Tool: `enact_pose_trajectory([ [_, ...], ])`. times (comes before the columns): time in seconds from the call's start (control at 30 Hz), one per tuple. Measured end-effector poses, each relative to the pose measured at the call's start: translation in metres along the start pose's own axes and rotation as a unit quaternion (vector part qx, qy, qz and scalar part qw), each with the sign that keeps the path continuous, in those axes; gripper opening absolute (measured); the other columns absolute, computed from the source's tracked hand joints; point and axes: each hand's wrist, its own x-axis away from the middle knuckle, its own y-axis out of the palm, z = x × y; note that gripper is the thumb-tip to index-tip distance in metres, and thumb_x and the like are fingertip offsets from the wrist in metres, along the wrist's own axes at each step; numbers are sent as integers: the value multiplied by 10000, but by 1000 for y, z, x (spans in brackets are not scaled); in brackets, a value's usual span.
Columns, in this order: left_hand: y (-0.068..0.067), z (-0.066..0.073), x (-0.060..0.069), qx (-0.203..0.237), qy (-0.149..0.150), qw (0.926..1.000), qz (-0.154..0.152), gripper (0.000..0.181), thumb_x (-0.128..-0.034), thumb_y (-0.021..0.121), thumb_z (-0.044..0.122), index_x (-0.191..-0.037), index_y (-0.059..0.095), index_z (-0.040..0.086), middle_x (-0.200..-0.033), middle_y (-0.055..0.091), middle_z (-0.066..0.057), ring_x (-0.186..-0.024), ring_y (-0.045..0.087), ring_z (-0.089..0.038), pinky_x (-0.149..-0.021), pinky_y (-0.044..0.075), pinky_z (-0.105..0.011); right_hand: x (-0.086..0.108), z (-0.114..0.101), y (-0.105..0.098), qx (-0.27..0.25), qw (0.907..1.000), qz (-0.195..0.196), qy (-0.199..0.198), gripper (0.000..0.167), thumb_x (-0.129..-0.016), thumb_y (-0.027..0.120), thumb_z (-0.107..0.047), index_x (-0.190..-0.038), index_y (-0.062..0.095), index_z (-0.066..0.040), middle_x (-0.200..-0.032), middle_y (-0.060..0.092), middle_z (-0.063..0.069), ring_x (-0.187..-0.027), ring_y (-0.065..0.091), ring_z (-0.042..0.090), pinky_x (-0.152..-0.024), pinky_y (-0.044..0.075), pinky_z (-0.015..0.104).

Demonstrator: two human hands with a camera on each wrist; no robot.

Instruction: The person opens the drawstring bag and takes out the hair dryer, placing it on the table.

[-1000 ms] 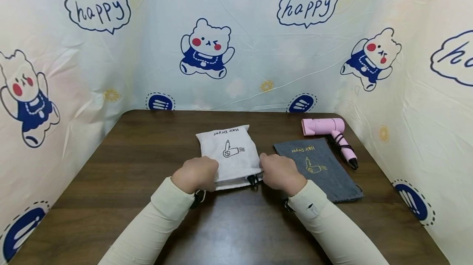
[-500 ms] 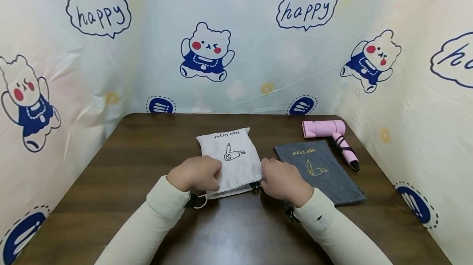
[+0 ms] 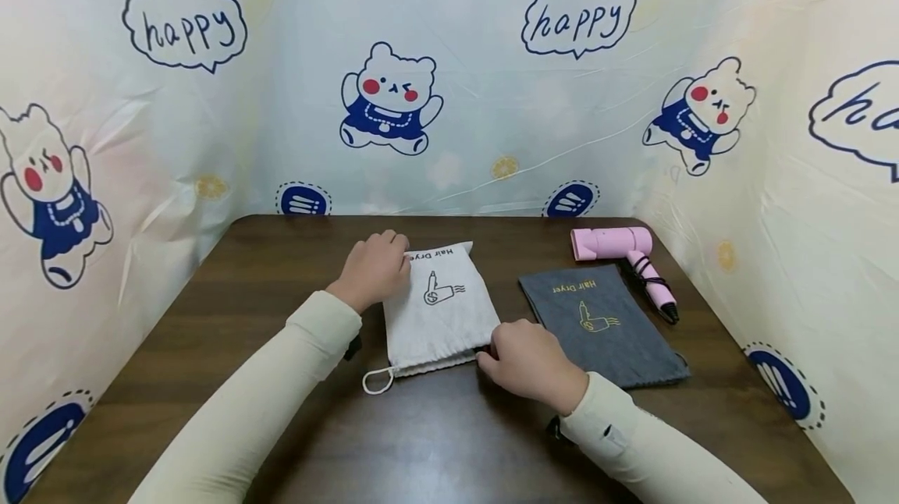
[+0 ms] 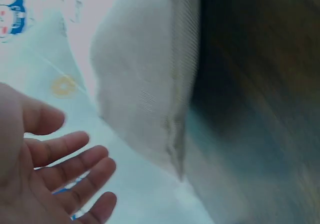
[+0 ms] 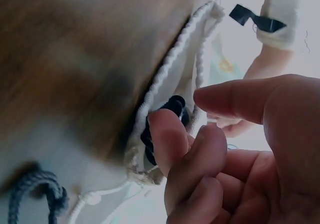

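A white drawstring bag (image 3: 442, 324) printed "Hair Dryer" lies on the table, its mouth toward me, with a white cord loop (image 3: 377, 381) at one corner. My left hand (image 3: 372, 270) is beside its far left corner; in the left wrist view the fingers are spread, apart from the cloth. At the mouth's right corner is my right hand (image 3: 530, 360), with fingers loosely bent. The right wrist view shows a gap between thumb and forefinger, nothing gripped there. Behind those fingers, a black cord-like thing (image 5: 175, 103) sits inside the bag; its rest is hidden.
To the right lies a grey drawstring bag (image 3: 597, 340) with a gold hair dryer print. Beyond it is a pink hair dryer (image 3: 611, 244), black cord wound round its handle. A printed cloth (image 3: 449, 184) borders the brown table (image 3: 281, 262) at the back and sides.
My left hand has left the bag's near left side and moved away from me to its far left corner, uncovering the cord loop. The right hand has slipped slightly nearer me, its fingers loosened.
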Motion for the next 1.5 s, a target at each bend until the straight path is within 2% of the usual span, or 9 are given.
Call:
enact_pose_trajectory([
  [0.13, 9, -7, -17, 23, -114, 9996, -275, 427, -1109, 379, 293, -1382, 608, 56, -1372, 639, -150, -1245, 611, -356, -1022, 464, -571, -1, 0, 2, -54, 10000, 1, 52, 559, -945, 697, -376, -454, 474, -226, -401, 326, -114, -392, 400, 116, -397, 298, 322],
  [0.47, 28, -23, -41, 665, -417, 9907, -1109, 491, -1121, 322, 336, -1424, 608, 77, -1421, 633, -153, -1309, 592, -369, -1082, 397, -622, -4, 2, 4, -361, 9989, -193, 228, 555, -965, 704, -369, -472, 495, -221, -423, 336, -111, -416, 395, 107, -435, 326, 310],
  [0.7, 38, -36, -54, 1127, -613, 9824, -1357, 479, -1078, 328, 376, -1184, 717, 118, -1305, 684, -122, -1066, 646, -298, -1045, 394, -635, -6, 3, 4, -488, 9976, -245, 423, 503, -984, 692, -355, -524, 545, -213, -486, 434, -75, -460, 441, 128, -470, 363, 323],
  [0.87, 32, -35, -55, 1099, -784, 9784, -1568, 492, -1063, 359, 395, -1254, 698, 95, -1319, 675, -129, -1086, 627, -306, -1078, 355, -646, -9, 6, 3, -519, 9973, -267, 454, 503, -979, 692, -378, -530, 542, -207, -493, 435, -67, -464, 444, 131, -469, 356, 328],
  [1.03, 24, -37, -51, 1157, -927, 9712, -1864, 566, -1062, 336, 421, -1379, 631, 57, -1417, 619, -168, -1283, 579, -366, -1157, 278, -689, -13, 9, 4, -514, 9967, -311, 546, 484, -975, 695, -404, -552, 562, -207, -524, 468, -49, -487, 473, 142, -481, 373, 334],
  [1.2, 24, -49, -46, 1337, -1111, 9597, -2207, 574, -1031, 346, 403, -1352, 622, 15, -1386, 611, -199, -1159, 593, -340, -1063, 439, -557, -13, 10, 8, -337, 9976, -402, 462, 418, -967, 706, -411, -620, 596, -206, -553, 509, -37, -522, 500, 151, -505, 404, 355],
  [1.3, 25, -58, -41, 1377, -1093, 9566, -2325, 513, -1031, 354, 349, -1252, 665, 6, -1266, 652, -193, -999, 597, -299, -905, 486, -455, -12, 7, 12, -177, 9983, -449, 321, 369, -951, 722, -422, -668, 611, -213, -571, 530, -44, -544, 520, 141, -511, 426, 369],
  [1.4, 26, -63, -39, 1493, -922, 9575, -2289, 425, -1047, 371, 316, -966, 707, 68, -999, 673, -125, -821, 575, -242, -781, 455, -389, -11, 5, 12, -9, 9989, -399, 250, 348, -937, 740, -413, -681, 613, -213, -595, 550, -45, -562, 540, 142, -514, 442, 389],
  [1.5, 25, -64, -39, 1785, -776, 9555, -2219, 425, -1057, 412, 303, -717, 613, 147, -744, 560, -34, -668, 500, -192, -712, 430, -355, -10, 3, 9, 181, 9988, -364, 261, 347, -940, 739, -402, -679, 618, -207, -617, 570, -36, -573, 555, 152, -514, 453, 408],
])
